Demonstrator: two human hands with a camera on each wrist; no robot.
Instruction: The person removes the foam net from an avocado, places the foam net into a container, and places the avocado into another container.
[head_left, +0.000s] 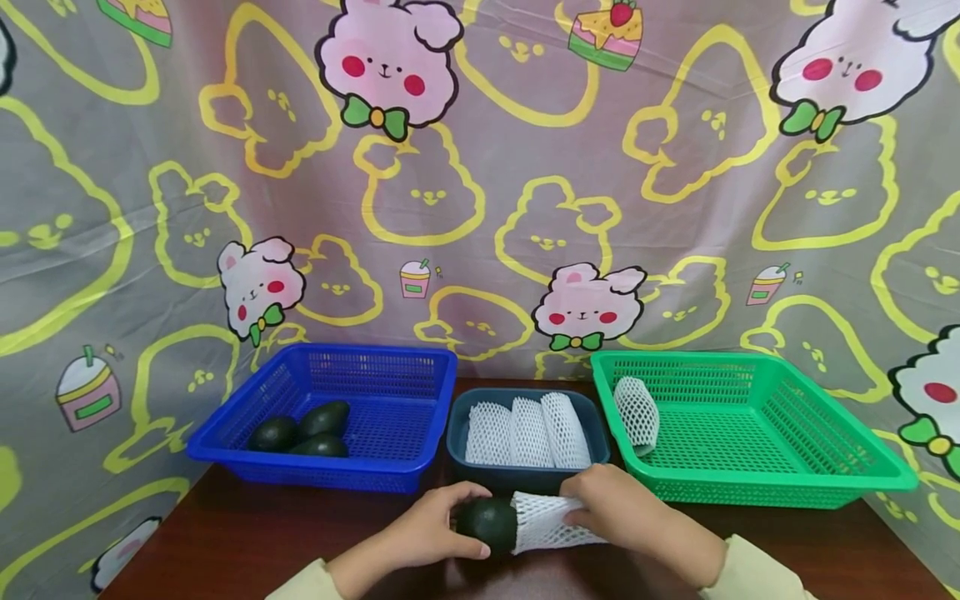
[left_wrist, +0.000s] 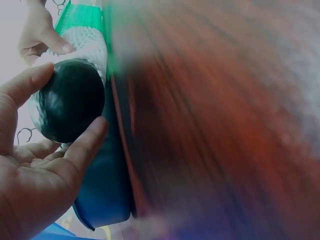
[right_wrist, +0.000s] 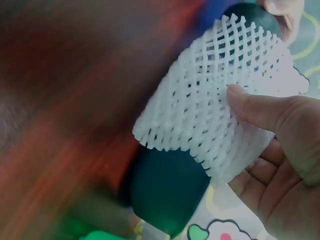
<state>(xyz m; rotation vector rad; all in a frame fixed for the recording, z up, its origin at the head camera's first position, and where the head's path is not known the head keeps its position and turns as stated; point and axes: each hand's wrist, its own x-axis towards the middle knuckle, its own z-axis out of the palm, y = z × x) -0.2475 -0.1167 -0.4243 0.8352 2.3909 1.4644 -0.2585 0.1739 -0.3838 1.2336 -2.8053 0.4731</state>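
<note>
My left hand (head_left: 427, 532) grips a dark green avocado (head_left: 486, 528) by its rounded end, thumb and fingers on either side. A white foam net sleeve (head_left: 542, 523) covers the avocado's other end. My right hand (head_left: 626, 510) pinches that sleeve, thumb on the near face and fingers behind it. In the right wrist view, the avocado's dark skin (right_wrist: 257, 17) shows at the far mouth of the net. From the left wrist, the bare avocado end (left_wrist: 70, 102) faces the camera, with the net bunched behind it. Both hands are just in front of a dark blue tub (head_left: 517, 479).
Several avocados (head_left: 322, 419) lie in a blue basket (head_left: 397, 477) at left. White foam nets (head_left: 531, 429) lie side by side in the tub. At right, a green basket (head_left: 750, 492) holds one net-covered item (head_left: 637, 414). A patterned cloth (head_left: 480, 233) hangs behind the brown table (head_left: 247, 533).
</note>
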